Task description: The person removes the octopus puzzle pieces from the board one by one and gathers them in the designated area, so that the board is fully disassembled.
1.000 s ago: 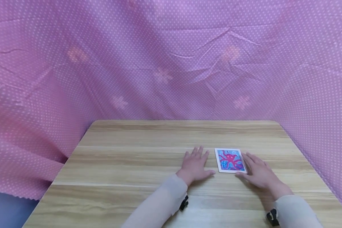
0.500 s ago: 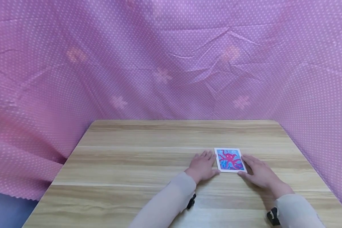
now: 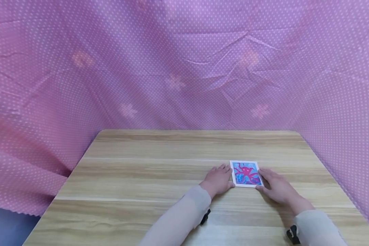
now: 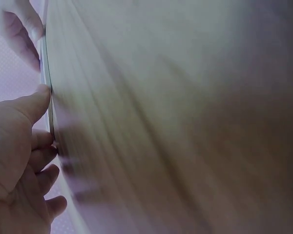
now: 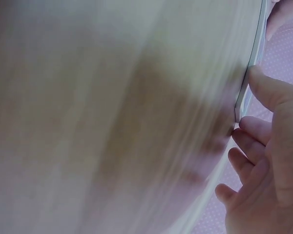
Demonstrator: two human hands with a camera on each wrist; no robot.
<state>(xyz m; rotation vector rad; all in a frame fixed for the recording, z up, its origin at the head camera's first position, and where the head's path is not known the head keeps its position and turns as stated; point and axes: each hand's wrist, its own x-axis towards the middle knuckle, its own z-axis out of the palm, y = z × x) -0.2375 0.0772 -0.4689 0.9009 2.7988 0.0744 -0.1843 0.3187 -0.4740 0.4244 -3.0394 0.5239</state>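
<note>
A thin square picture piece with a white border and a pink octopus on blue point(image 3: 246, 173) lies flat on the wooden table, right of centre. My left hand point(image 3: 218, 179) touches its left edge with thumb and fingertips. At the right edge and lower right corner, my right hand point(image 3: 278, 187) touches it in the same way. Seen edge-on in the left wrist view, the piece point(image 4: 47, 68) has the left thumb and index finger against it. The right wrist view shows the right hand point(image 5: 268, 161) with its thumb at the edge and fingers loosely bent below.
The pale wood table point(image 3: 126, 177) spreads left of and behind the hands. A pink dotted cloth point(image 3: 184, 68) hangs along its back and both sides. Each wrist has a black device strapped under the sleeve.
My left hand has moved right, from beside the picture piece to its left edge. The piece and my right hand have shifted slightly left.
</note>
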